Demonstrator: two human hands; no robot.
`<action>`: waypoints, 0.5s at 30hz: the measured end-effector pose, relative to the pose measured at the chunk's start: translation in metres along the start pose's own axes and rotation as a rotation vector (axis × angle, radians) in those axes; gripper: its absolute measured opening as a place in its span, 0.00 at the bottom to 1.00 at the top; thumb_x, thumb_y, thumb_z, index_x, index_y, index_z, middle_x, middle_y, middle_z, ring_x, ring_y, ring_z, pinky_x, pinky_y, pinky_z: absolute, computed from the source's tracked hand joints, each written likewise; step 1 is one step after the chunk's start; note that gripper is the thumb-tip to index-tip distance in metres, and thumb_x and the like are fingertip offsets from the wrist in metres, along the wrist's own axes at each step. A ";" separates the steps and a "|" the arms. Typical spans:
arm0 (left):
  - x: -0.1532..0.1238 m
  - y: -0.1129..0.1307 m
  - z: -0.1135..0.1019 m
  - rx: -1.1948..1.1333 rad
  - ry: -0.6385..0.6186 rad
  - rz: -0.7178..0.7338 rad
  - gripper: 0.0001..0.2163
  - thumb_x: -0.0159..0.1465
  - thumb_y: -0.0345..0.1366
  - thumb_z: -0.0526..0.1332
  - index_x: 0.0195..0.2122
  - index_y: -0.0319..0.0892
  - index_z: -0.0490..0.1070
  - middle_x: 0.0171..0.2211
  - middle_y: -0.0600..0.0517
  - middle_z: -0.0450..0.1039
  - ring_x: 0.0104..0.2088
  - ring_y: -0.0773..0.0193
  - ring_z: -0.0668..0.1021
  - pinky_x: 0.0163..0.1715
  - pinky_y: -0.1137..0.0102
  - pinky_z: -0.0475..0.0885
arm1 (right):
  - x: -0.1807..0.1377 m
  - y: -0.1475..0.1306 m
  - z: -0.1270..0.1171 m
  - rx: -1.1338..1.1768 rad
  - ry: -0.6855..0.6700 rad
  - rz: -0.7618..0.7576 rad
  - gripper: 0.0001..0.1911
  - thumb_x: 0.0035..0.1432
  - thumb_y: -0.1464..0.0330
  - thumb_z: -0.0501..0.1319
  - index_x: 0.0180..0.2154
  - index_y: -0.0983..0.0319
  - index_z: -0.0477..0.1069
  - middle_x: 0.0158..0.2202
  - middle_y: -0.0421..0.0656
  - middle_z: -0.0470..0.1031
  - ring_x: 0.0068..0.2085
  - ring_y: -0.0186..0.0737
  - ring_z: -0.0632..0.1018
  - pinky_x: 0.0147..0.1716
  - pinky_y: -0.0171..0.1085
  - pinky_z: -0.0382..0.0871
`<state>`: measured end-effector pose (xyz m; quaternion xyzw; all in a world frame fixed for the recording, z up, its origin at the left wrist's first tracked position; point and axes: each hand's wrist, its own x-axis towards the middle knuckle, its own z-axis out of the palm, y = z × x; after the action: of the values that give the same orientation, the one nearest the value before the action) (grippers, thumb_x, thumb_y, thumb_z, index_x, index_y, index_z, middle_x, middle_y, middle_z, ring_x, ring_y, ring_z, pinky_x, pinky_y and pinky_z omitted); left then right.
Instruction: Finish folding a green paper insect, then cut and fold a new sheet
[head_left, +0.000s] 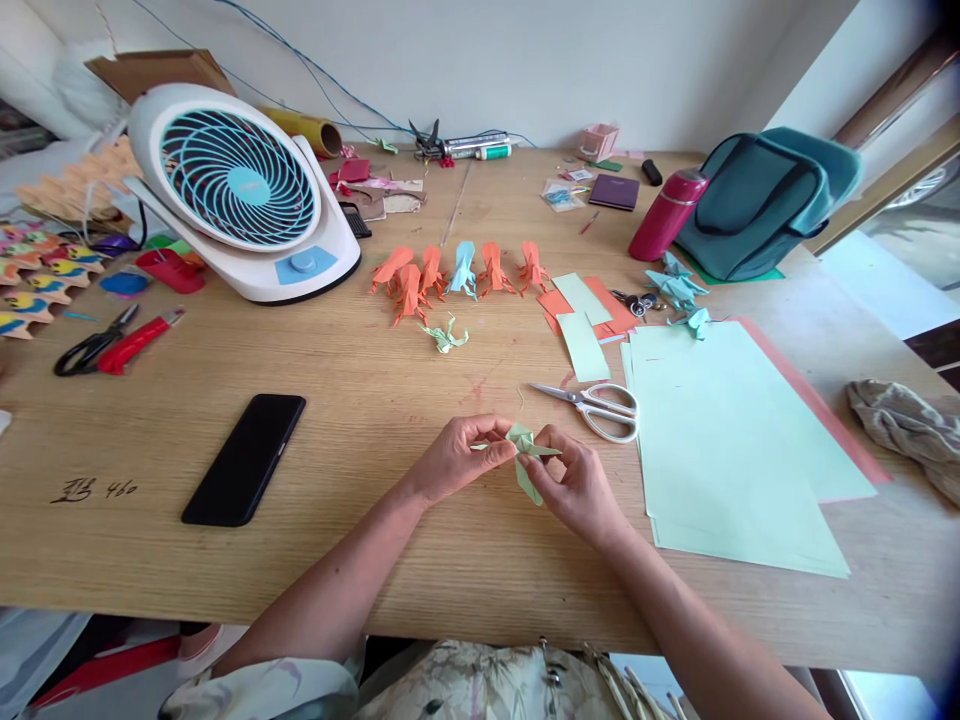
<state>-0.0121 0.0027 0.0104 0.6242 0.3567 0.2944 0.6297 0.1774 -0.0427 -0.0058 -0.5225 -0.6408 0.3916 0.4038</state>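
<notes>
Between my two hands is a small pale green origami figure (528,478) with pointed flaps sticking out. My left hand (465,458) pinches its left side between thumb and fingers. On its right side, my right hand (576,485) grips the folded paper the same way. White-handled scissors (607,410) lie just beyond my right hand, blades toward the left. Farther back stand several orange origami figures (409,290) and one light blue figure (463,268). A pale green folded figure (447,336) rests in front of them.
Pale green sheets (735,450) spread at the right, with smaller cut pieces (583,347) near them. A black phone (244,460) lies at the left. Behind stand a fan (247,190), a pink bottle (667,215) and a teal bag (765,205). A red cutter (139,342) lies far left.
</notes>
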 end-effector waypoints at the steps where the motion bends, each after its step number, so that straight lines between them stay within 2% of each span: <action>1: 0.000 -0.001 0.002 0.018 0.035 0.002 0.19 0.60 0.52 0.66 0.38 0.39 0.78 0.35 0.48 0.78 0.38 0.61 0.78 0.37 0.71 0.71 | 0.000 -0.001 0.001 -0.028 0.008 -0.019 0.12 0.62 0.66 0.61 0.27 0.59 0.63 0.26 0.38 0.67 0.29 0.35 0.70 0.31 0.35 0.63; 4: 0.001 -0.004 0.008 0.046 0.151 0.012 0.14 0.57 0.45 0.70 0.30 0.39 0.77 0.30 0.51 0.75 0.33 0.65 0.75 0.35 0.73 0.70 | 0.000 -0.003 0.003 -0.063 0.020 -0.061 0.12 0.61 0.68 0.60 0.26 0.59 0.62 0.26 0.37 0.67 0.29 0.35 0.69 0.31 0.35 0.63; 6: 0.001 -0.006 0.009 0.026 0.176 0.017 0.13 0.56 0.44 0.71 0.28 0.38 0.76 0.28 0.53 0.73 0.31 0.66 0.74 0.34 0.74 0.69 | 0.000 -0.003 0.005 -0.062 0.024 -0.070 0.11 0.61 0.68 0.60 0.26 0.59 0.62 0.26 0.37 0.66 0.29 0.35 0.69 0.31 0.34 0.63; 12: -0.001 -0.004 0.012 -0.010 0.249 -0.007 0.12 0.56 0.43 0.71 0.29 0.38 0.78 0.28 0.52 0.76 0.30 0.66 0.76 0.32 0.74 0.71 | 0.002 -0.002 0.005 -0.052 0.047 -0.072 0.10 0.61 0.68 0.61 0.27 0.59 0.64 0.27 0.38 0.67 0.30 0.35 0.69 0.32 0.35 0.63; 15: -0.001 -0.002 0.014 -0.027 0.287 -0.005 0.12 0.56 0.43 0.71 0.29 0.38 0.78 0.28 0.52 0.78 0.29 0.66 0.77 0.32 0.73 0.72 | 0.003 -0.001 0.004 -0.010 0.015 -0.052 0.08 0.62 0.66 0.61 0.30 0.59 0.67 0.28 0.38 0.69 0.31 0.36 0.70 0.34 0.35 0.64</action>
<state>-0.0016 -0.0064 0.0080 0.5661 0.4406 0.3839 0.5814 0.1731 -0.0401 -0.0061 -0.5107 -0.6530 0.3739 0.4159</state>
